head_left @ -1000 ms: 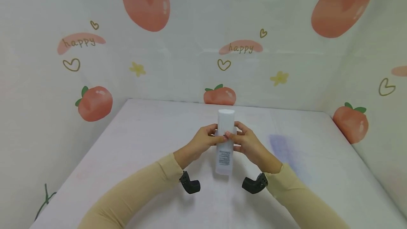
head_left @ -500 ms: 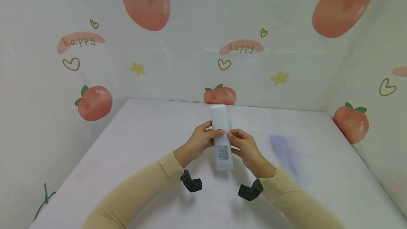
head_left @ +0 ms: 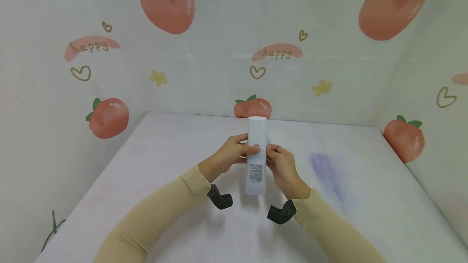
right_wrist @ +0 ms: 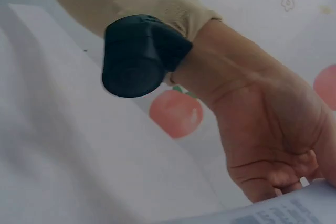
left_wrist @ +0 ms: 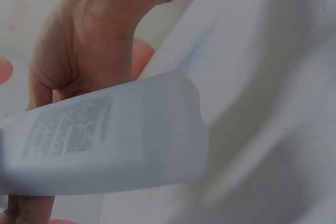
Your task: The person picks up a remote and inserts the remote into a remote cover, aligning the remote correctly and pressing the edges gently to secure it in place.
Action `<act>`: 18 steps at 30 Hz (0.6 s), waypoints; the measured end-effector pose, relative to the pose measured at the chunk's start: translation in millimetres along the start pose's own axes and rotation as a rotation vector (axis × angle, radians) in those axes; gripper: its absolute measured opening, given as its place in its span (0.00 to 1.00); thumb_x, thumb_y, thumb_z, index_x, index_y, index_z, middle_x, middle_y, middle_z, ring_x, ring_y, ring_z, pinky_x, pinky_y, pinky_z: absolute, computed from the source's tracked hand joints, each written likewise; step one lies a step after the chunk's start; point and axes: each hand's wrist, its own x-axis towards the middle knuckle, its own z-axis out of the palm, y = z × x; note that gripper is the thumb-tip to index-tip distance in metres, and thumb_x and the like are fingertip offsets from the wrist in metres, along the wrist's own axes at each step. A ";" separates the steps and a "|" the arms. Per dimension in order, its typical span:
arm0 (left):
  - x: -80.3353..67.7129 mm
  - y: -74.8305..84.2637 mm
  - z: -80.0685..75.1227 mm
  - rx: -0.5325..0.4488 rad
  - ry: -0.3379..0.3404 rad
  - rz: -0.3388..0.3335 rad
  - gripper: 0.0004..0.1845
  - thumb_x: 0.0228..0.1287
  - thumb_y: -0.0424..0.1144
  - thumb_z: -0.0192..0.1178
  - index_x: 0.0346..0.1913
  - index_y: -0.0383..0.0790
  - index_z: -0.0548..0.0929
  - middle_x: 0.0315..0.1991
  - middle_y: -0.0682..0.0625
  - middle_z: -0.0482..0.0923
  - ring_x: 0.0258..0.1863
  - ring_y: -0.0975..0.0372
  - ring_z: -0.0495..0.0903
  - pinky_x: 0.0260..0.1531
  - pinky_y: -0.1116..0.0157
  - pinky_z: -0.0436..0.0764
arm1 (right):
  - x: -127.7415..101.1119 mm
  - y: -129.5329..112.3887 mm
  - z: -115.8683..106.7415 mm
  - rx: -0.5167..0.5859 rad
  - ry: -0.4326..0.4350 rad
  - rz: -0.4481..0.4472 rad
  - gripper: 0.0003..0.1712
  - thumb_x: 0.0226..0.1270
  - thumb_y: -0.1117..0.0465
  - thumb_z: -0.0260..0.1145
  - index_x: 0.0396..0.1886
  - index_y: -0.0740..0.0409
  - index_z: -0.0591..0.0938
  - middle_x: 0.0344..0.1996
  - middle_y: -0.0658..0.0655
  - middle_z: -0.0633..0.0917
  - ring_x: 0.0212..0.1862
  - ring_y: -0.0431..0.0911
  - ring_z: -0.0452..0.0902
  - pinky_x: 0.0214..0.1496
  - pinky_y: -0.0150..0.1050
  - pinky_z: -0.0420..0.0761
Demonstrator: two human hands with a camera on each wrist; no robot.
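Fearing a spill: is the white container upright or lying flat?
Roughly upright: the white container points its printed end down toward the table; exact lean cannot be told.

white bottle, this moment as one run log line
white bottle: printed side faces head camera; left hand: grips it; right hand: curled at its right edge

Left sleeve (head_left: 157, 214) and right sleeve (head_left: 336, 226) are showing plain beige, the right with fine ribbing; both are ending behind the fingers (head_left: 251, 149). 2 black, elbow-shaped devices, left unit (head_left: 221, 200) and right unit (head_left: 280, 214), are jutting from the sleeve ends.
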 end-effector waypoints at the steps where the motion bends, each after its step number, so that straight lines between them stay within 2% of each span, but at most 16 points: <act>1: 0.2 0.2 -0.6 0.009 -0.002 -0.011 0.24 0.63 0.39 0.65 0.61 0.40 0.75 0.50 0.43 0.81 0.44 0.54 0.84 0.53 0.53 0.80 | 2.0 -0.8 0.5 0.007 -0.011 0.013 0.07 0.74 0.65 0.56 0.33 0.59 0.76 0.32 0.49 0.78 0.35 0.39 0.76 0.42 0.31 0.78; 6: 1.5 -4.2 -3.4 0.037 -0.005 -0.084 0.27 0.63 0.40 0.65 0.64 0.41 0.74 0.50 0.44 0.82 0.42 0.56 0.83 0.51 0.54 0.81 | 11.0 -3.1 1.3 0.026 -0.038 0.080 0.08 0.73 0.70 0.52 0.34 0.64 0.76 0.32 0.51 0.76 0.35 0.38 0.73 0.40 0.29 0.77; 10: 1.3 -8.6 -4.7 0.004 -0.022 -0.103 0.27 0.62 0.40 0.65 0.64 0.40 0.74 0.48 0.43 0.82 0.40 0.57 0.83 0.48 0.57 0.82 | 16.6 -5.1 2.1 0.020 -0.044 0.105 0.07 0.72 0.72 0.50 0.39 0.67 0.76 0.38 0.54 0.76 0.37 0.39 0.73 0.40 0.28 0.77; 15: 0.9 -11.8 -5.7 -0.008 -0.031 -0.107 0.26 0.63 0.40 0.65 0.63 0.39 0.75 0.46 0.43 0.82 0.39 0.57 0.83 0.45 0.59 0.83 | 15.5 -4.8 1.8 0.040 -0.073 0.146 0.14 0.74 0.71 0.50 0.54 0.72 0.73 0.46 0.56 0.75 0.40 0.40 0.74 0.42 0.27 0.78; 18: 1.7 -10.6 -5.1 0.023 -0.025 -0.069 0.25 0.63 0.41 0.65 0.62 0.38 0.75 0.47 0.43 0.82 0.39 0.57 0.83 0.46 0.58 0.83 | 11.4 -1.9 -1.7 0.038 -0.080 0.144 0.15 0.75 0.69 0.50 0.57 0.71 0.72 0.44 0.53 0.77 0.41 0.39 0.75 0.44 0.27 0.78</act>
